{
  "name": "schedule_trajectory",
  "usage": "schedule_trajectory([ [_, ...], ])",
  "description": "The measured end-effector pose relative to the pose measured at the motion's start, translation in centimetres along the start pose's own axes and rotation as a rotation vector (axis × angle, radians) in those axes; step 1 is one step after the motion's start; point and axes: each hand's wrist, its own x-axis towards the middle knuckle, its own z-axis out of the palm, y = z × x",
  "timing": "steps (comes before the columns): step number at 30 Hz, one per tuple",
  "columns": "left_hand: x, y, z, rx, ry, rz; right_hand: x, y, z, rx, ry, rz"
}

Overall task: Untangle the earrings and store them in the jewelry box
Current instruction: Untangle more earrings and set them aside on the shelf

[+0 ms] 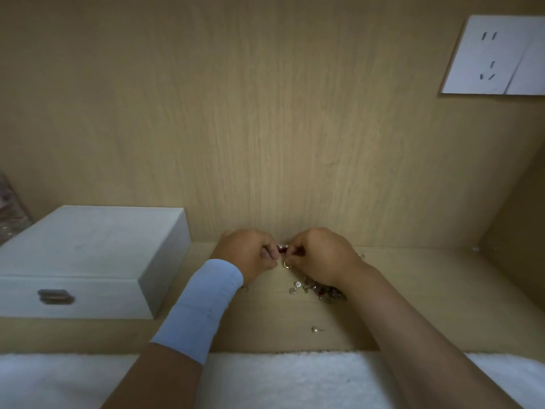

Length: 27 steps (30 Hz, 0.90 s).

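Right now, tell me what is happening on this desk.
A person's left hand and right hand both pinch a small tangle of earrings between them. A loose pile of jewelry lies by the right wrist, and one pearl stud lies apart, nearer the person. The jewelry box sits closed on the left.

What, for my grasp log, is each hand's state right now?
Left hand: closed, pinching the tangled earrings.
Right hand: closed, pinching the same tangled earrings from the other side.
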Motion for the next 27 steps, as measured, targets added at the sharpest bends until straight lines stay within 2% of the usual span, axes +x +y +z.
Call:
schedule_trajectory([
  [7,0.2,-0.8,0.1,0.129,0.044,0.072,0.2,0.7,-0.1,0.018,-0.063,0.014],
  [11,0.2,-1.5,-0.3,0.131,0.009,0.078,0.1,0.5,-0.3,0.007,-0.098,-0.014],
  [15,0.1,-1.3,0.0,0.166,0.019,0.073,0.1,-0.1,0.5,-0.003,-0.077,-0.056],
  [20,0.3,-0.7,0.7,0.223,0.084,0.051,0.1,0.0,0.2,0.040,-0.084,-0.020],
  [27,0.5,-0.9,0.8,0.193,0.089,0.071,0.1,0.2,0.0,-0.018,-0.050,-0.027],
])
